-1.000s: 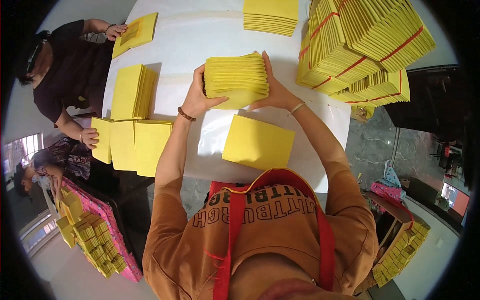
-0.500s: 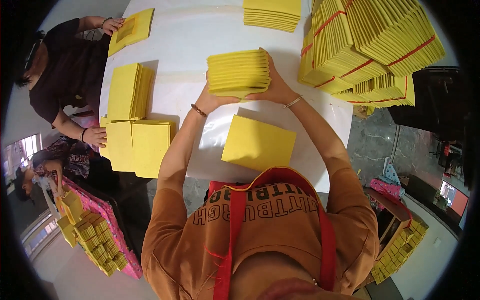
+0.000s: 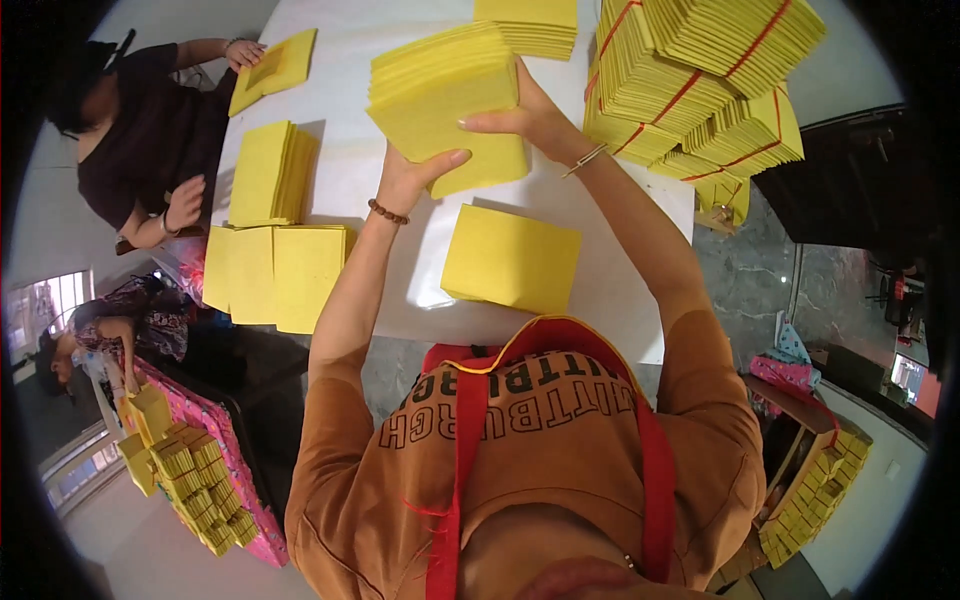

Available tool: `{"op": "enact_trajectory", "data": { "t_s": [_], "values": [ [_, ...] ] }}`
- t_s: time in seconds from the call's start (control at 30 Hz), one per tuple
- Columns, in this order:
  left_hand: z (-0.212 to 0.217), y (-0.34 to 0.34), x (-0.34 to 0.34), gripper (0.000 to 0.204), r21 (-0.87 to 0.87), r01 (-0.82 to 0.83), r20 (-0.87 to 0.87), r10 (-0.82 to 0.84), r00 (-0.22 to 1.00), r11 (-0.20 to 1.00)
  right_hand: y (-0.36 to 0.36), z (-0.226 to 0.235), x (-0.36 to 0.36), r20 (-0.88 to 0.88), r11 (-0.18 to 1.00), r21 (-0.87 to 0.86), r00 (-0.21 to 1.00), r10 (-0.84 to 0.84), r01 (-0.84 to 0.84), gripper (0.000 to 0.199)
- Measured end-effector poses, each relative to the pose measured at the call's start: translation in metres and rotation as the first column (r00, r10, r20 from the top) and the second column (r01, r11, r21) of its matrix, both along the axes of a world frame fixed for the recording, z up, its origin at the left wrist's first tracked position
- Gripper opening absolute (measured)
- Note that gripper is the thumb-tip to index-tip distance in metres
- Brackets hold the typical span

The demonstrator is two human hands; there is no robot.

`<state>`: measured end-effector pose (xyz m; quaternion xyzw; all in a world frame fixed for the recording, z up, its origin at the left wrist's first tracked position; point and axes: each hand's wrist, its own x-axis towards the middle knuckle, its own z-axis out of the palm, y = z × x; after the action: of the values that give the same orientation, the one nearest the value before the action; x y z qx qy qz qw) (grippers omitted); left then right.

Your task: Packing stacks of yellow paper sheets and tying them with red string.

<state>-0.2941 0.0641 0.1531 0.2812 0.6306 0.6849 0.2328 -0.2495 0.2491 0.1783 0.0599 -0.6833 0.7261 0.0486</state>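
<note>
Between my two hands is a thick stack of yellow folded paper [image 3: 445, 85], raised over the table and tilted, with its layered edges at the far side. My left hand [image 3: 408, 180] grips its lower left corner, thumb on the near face and fingers hidden beneath. At the right side my right hand [image 3: 527, 118] is closed on it, thumb across the face and fingers mostly hidden behind. A smaller pile of yellow paper [image 3: 510, 258] lies on the white table [image 3: 400, 270] between my forearms. Just beyond the held stack is another yellow pile [image 3: 540, 25].
Tall yellow bundles tied with red string [image 3: 690, 90] stand at the right table edge. More yellow piles [image 3: 270, 180] are at the left. A co-worker [image 3: 150, 130] there touches a flat yellow piece [image 3: 285, 72]. Another person [image 3: 120, 320] is by a pink-covered table [image 3: 200, 420].
The held stack has tipped and shifted left, showing its broad face. My thumbs now press on that face. The co-worker's near hand has lifted off the left piles.
</note>
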Motion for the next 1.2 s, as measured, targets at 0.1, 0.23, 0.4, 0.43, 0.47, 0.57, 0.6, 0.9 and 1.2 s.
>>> {"op": "enact_trajectory", "data": {
  "t_s": [0.1, 0.23, 0.4, 0.43, 0.47, 0.57, 0.6, 0.9, 1.2],
  "values": [
    [0.023, -0.003, 0.015, 0.06, 0.184, -0.09, 0.157, 0.062, 0.986, 0.979, -0.018, 0.024, 0.012, -0.006, 0.978, -0.209, 1.0, -0.003, 0.001, 0.107],
    [0.033, -0.02, 0.031, 0.064, 0.252, -0.142, 0.188, 0.095, 0.977, 0.957, -0.035, 0.031, 0.022, -0.068, 0.988, -0.152, 0.998, 0.005, -0.016, 0.11],
    [0.048, -0.051, 0.013, 0.07, 0.107, -0.103, -0.009, 0.105, 0.994, 0.989, -0.02, 0.018, 0.022, -0.061, 0.911, -0.369, 0.983, 0.175, -0.185, 0.11],
    [0.055, -0.053, 0.008, 0.072, 0.014, -0.092, -0.139, 0.093, 0.986, 0.996, -0.008, 0.011, 0.02, -0.06, 0.911, -0.366, 0.982, 0.179, -0.189, 0.11],
    [0.061, -0.055, 0.005, 0.081, -0.115, -0.164, -0.227, 0.135, 0.965, 0.98, 0.005, 0.004, 0.019, -0.134, 0.986, -0.132, 0.988, 0.083, -0.1, 0.112],
    [0.053, -0.055, -0.015, 0.089, -0.368, -0.287, -0.632, -0.012, 0.775, 0.884, 0.012, -0.019, 0.02, -0.204, 0.989, 0.145, 0.979, 0.018, 0.012, 0.121],
    [0.049, -0.05, -0.02, 0.091, -0.449, -0.35, -0.716, -0.096, 0.692, 0.822, 0.011, -0.028, 0.022, -0.183, 0.96, 0.278, 0.983, 0.027, 0.025, 0.122],
    [-0.007, -0.001, -0.014, 0.09, -0.721, -0.385, -0.68, -0.48, 0.554, 0.576, 0.016, -0.13, 0.0, -0.042, 0.901, 0.429, 0.995, 0.09, -0.063, 0.123],
    [-0.038, -0.048, -0.071, 0.073, -0.092, -0.279, -0.134, 0.266, 0.955, 0.956, 0.015, -0.145, -0.01, 0.017, 0.973, 0.223, 0.999, 0.05, -0.052, 0.084]
  ]
}}
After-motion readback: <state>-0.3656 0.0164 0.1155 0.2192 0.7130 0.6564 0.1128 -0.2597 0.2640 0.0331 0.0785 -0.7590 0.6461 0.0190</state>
